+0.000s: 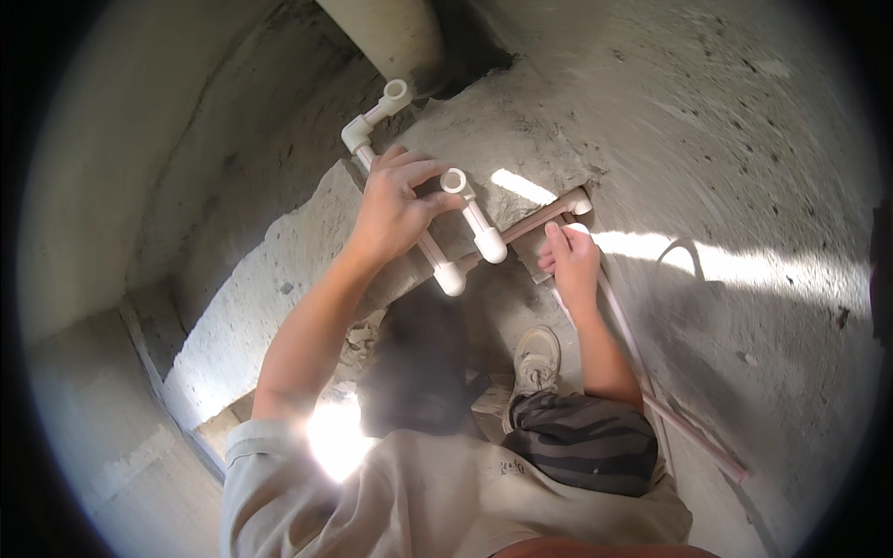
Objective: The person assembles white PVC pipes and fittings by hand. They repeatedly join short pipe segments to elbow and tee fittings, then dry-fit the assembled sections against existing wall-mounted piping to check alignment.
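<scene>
White plastic pipe pieces with elbow fittings lie in front of me. My left hand (400, 200) is closed, its thumb and fingers pinching the round threaded end of a short pipe fitting (454, 181). That short pipe ends below in a white elbow (490, 245). A longer white pipe (433, 251) passes behind the left hand, with an elbow (450, 279) at its lower end and an angled piece with a ring end (396, 90) at its top. My right hand (569, 260) is closed with curled fingers, just below a wall elbow (579, 200); anything within it is hidden.
A pipe (539, 219) runs in a chase cut in rough concrete. Long thin pipes (688, 428) lean along the right wall beside my forearm. A thick pale pipe (391, 33) comes down at the top. A raised concrete ledge (270, 279) borders the left; my shoe (537, 358) stands below.
</scene>
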Demonstrator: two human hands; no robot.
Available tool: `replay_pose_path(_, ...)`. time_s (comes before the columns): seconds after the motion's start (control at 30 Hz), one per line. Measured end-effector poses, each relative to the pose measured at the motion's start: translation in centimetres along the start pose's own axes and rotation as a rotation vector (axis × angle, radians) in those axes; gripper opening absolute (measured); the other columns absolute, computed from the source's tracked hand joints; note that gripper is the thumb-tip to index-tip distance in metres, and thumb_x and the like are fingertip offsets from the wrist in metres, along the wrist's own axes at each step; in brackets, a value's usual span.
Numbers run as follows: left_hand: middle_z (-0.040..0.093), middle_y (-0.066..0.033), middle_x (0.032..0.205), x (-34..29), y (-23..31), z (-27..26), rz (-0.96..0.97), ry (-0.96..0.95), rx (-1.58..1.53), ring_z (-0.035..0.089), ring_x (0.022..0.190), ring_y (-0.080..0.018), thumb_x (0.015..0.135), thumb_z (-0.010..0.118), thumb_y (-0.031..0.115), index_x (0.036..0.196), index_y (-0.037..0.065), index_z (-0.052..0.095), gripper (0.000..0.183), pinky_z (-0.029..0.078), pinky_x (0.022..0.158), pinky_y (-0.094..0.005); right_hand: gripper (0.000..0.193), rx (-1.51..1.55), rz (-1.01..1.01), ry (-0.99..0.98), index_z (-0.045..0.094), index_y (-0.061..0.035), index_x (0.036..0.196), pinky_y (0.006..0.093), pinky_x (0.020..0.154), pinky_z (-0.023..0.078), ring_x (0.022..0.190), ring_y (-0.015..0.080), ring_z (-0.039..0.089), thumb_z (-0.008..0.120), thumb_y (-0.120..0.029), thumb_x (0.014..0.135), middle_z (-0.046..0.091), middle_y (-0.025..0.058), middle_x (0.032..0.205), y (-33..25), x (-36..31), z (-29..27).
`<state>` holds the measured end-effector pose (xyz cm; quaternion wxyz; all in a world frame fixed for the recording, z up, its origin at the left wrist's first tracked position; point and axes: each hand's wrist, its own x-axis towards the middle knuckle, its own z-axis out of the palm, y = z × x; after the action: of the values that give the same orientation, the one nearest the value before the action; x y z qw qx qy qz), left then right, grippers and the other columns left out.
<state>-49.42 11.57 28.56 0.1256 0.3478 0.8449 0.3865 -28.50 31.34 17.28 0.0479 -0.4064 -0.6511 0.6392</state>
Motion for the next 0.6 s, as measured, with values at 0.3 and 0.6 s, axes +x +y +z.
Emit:
replay_pose_path(0.3, 0.073, -0.0082, 0.094, 0.0, -0.6, 0.4, 0.007, 0.042, -0.021, 0.059, 0.095, -0.0290, 0.071, 0.092, 0.016, 0.104, 0.002, 0.081, 0.038, 0.047, 0.091, -0.0425, 0.062, -0.515, -1.075, -0.145, 0.066, 0.0012, 0.125, 0.0379, 0.072, 0.056, 0.080, 0.0285, 0.070, 0.089, -0.040, 0.085, 0.073, 0.0132, 0.099, -2.5, -1.6, 2.1)
replay_pose_path(0.6, 0.074, -0.0065, 0.097, -0.1, -0.5, 0.2, -0.002, 0.035, -0.005, 0.061, 0.101, -0.0288, 0.071, 0.092, 0.021, 0.104, 0.005, 0.082, 0.038, 0.045, 0.099, -0.0437, 0.050, -0.389, -1.298, -0.195, 0.065, 0.0060, 0.117, 0.0444, 0.071, 0.053, 0.080, 0.0365, 0.068, 0.090, -0.015, 0.080, 0.071, 0.0188, 0.097, -2.7, 0.7, 3.1)
